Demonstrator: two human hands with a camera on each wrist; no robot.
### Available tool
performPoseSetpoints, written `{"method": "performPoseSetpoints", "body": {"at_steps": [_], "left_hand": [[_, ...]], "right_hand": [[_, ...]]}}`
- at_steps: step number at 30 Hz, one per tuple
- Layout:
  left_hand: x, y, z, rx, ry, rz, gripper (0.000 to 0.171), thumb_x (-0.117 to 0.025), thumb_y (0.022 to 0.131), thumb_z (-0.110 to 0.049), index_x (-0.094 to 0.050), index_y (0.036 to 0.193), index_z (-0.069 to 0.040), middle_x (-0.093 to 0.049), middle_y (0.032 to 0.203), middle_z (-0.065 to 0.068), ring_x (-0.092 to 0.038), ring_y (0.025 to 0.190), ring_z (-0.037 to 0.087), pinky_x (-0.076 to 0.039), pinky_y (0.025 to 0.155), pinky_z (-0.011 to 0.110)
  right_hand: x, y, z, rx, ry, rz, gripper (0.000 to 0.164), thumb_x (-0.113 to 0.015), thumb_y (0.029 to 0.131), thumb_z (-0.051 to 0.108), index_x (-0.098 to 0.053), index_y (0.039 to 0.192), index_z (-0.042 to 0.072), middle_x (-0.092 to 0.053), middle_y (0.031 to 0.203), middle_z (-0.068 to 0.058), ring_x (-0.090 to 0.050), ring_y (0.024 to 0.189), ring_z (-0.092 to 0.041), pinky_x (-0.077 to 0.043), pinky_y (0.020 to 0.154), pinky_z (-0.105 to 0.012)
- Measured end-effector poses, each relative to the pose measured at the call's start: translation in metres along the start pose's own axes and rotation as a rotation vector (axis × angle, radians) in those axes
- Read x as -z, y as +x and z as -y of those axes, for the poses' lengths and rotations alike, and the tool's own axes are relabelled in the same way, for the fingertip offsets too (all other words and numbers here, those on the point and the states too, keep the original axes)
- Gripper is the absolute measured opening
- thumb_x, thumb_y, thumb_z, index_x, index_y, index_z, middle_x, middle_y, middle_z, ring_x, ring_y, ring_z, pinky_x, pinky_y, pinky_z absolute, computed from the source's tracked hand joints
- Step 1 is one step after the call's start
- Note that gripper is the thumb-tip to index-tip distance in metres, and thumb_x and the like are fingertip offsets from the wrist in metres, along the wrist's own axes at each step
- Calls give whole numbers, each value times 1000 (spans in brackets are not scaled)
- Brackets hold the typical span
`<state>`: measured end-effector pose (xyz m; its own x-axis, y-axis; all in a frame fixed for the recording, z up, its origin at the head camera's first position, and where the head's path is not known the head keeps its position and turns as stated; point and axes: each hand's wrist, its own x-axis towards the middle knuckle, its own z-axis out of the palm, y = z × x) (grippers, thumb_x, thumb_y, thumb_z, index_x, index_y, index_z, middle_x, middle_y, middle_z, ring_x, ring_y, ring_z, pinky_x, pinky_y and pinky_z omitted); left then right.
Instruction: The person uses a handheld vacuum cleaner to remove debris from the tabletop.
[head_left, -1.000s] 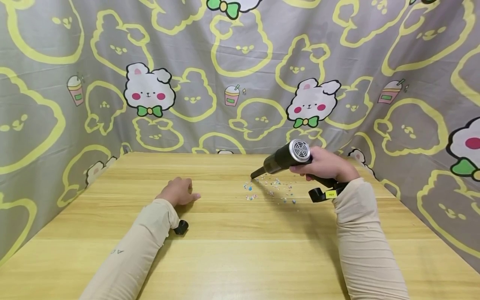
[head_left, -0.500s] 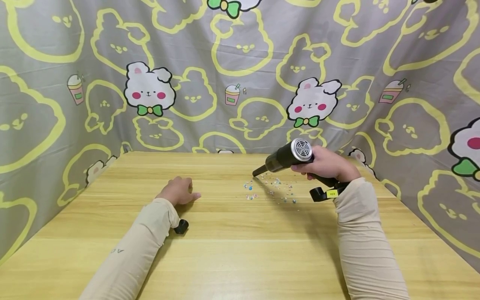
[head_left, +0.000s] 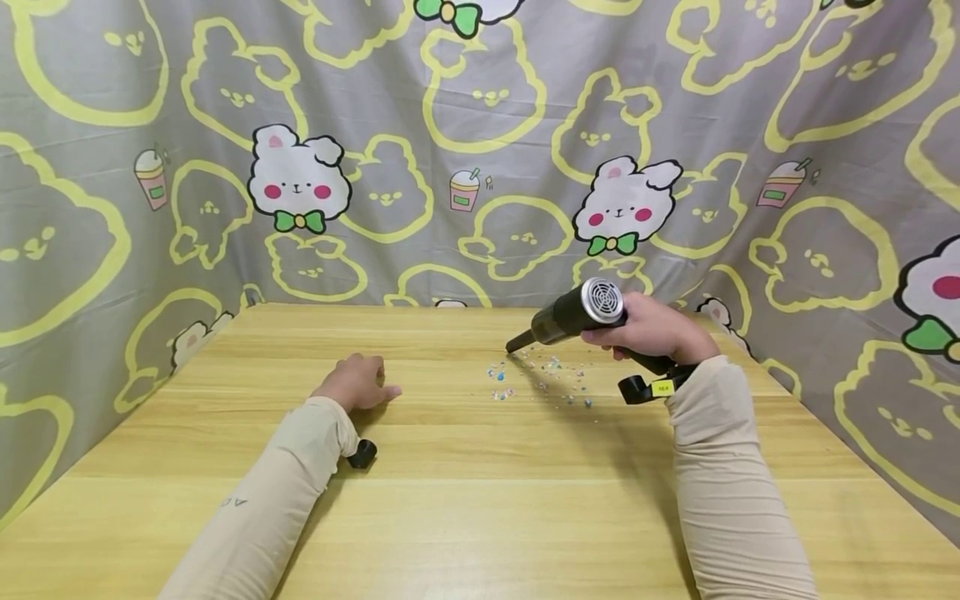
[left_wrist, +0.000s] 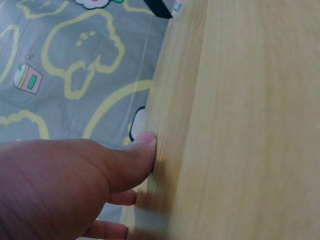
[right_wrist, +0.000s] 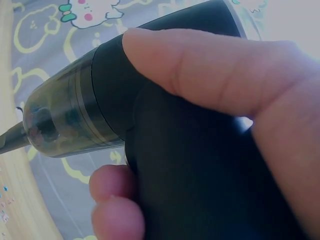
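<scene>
Vacuum [head_left: 573, 315] in right hand [head_left: 652, 327], over the far half of the surface [head_left: 450, 517], about midway between its left and right edges. Fingers wrapped round the handle, thumb along the body. Nozzle [head_left: 519, 342] slants down-left; tip at or just above the wood, can't tell which. Bits [head_left: 500, 377], blue, white and pinkish, scattered near the tip, mostly toward the surface's right and near edges. Left hand [head_left: 354, 382] well apart from right, on the left part of the surface, fingers loosely bent, relaxed, thumb out toward the bits.

Surface pale yellow wood, long grain running left to right, visible seams. Grey cloth [head_left: 487, 179] hangs along far, left and right edges: yellow animal outlines, white rabbit heads with green bows, pink drink cups. Beige sleeves [head_left: 738, 492] on both arms, black mount [head_left: 363, 454] at left wrist.
</scene>
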<state>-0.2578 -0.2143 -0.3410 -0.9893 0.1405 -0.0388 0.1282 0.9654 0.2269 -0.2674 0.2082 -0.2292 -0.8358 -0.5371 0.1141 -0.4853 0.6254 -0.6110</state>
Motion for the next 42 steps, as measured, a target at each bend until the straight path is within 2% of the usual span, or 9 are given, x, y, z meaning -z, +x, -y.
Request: {"method": "performPoseSetpoints", "body": {"at_steps": [10, 17, 24, 38, 42], "left_hand": [[0, -1, 0, 4, -2, 4, 46, -62, 90, -42, -57, 108, 1, -57, 109, 25, -52, 101, 44, -46, 86, 56], [0, -1, 1, 6, -3, 6, 47, -61, 90, -42, -57, 108, 1, -57, 110, 25, -51, 102, 45, -45, 86, 56], [-1, 0, 1, 5, -3, 5, 47, -61, 90, -43, -57, 108, 0, -57, 110, 25, -51, 103, 46, -45, 87, 57], [1, -3, -1, -6, 1, 2, 48, -61, 90, -43, -57, 108, 1, -56, 111, 27, -50, 104, 48, -45, 88, 58], [0, -3, -1, -5, 1, 1, 48, -61, 90, -43, -57, 109, 1, -57, 111, 27, -50, 104, 48, -44, 88, 58]], "right_hand": [[-1, -1, 2, 7, -18, -7, 29, -73, 83, 23, -63, 98, 0, -62, 67, -6, -61, 56, -28, -52, 57, -33], [-2, 0, 2, 8, -21, -13, 30, -73, 83, 23, -63, 99, 1, -63, 67, -6, -60, 54, -23, -51, 57, -34], [-2, 0, 2, 12, -20, -16, 29, -73, 83, 22, -63, 100, 0, -62, 68, -7, -60, 54, -26, -52, 56, -33], [-1, -1, 2, 5, -5, -18, 29, -74, 82, 22, -63, 98, 0, -62, 68, -7, -59, 53, -22, -52, 56, -33], [-2, -1, 1, 2, -3, -22, 28, -74, 82, 20, -63, 98, 0, -62, 69, -7, -60, 55, -26, -52, 56, -33]]}}
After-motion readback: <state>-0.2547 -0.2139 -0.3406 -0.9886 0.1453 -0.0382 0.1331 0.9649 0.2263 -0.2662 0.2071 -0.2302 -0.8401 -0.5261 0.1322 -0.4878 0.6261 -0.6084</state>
